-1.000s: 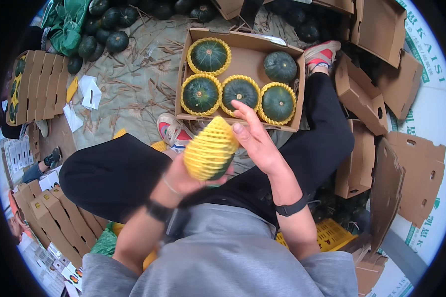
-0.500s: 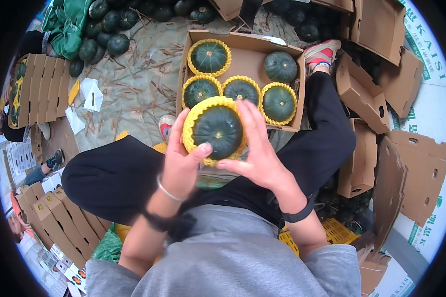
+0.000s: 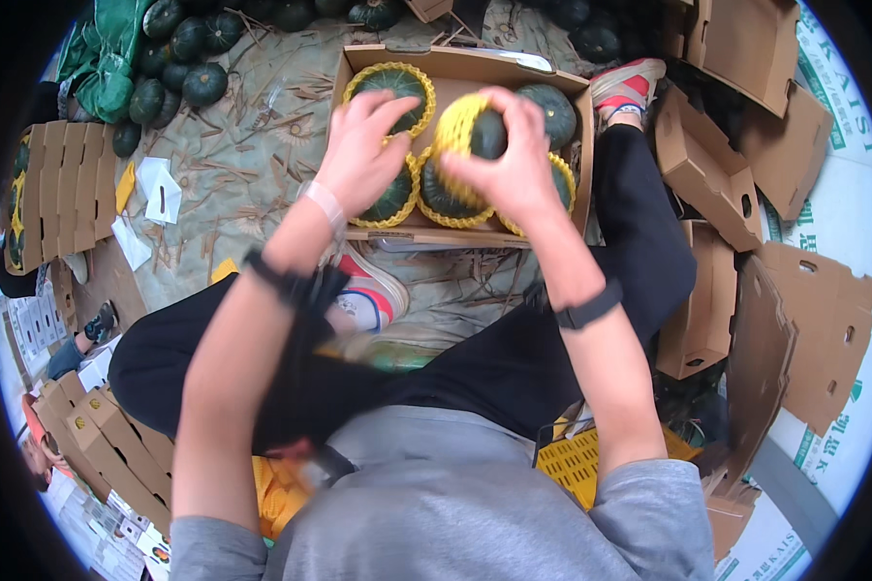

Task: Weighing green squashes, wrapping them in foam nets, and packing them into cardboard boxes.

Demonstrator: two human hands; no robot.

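Note:
My right hand [image 3: 518,165] grips a dark green pumpkin [image 3: 490,137] by its side, tilted, with a yellow foam net sleeve [image 3: 458,134] around it. They are over the middle of an open cardboard box [image 3: 470,70]. My left hand [image 3: 358,160], fingers apart and holding nothing, hovers over the box's left side, near a netted pumpkin [image 3: 402,85]; whether it touches that one I cannot tell. In the front row sit netted pumpkins at left [image 3: 392,201], middle [image 3: 448,198] and right [image 3: 560,182], partly covered by my hands. A pumpkin without visible netting [image 3: 550,114] lies at the back right.
Loose pumpkins [image 3: 203,85] and a green sack [image 3: 107,87] are at the far left. Empty cardboard boxes [image 3: 707,174] stand along the right. Stacked cartons [image 3: 73,184] are at left. A yellow crate [image 3: 576,465] and yellow nets [image 3: 279,494] lie beside my body.
The netted pumpkin has gone from both hands near my lap forward over the box, now in my right hand alone. My left hand has let go and moved forward to the left side.

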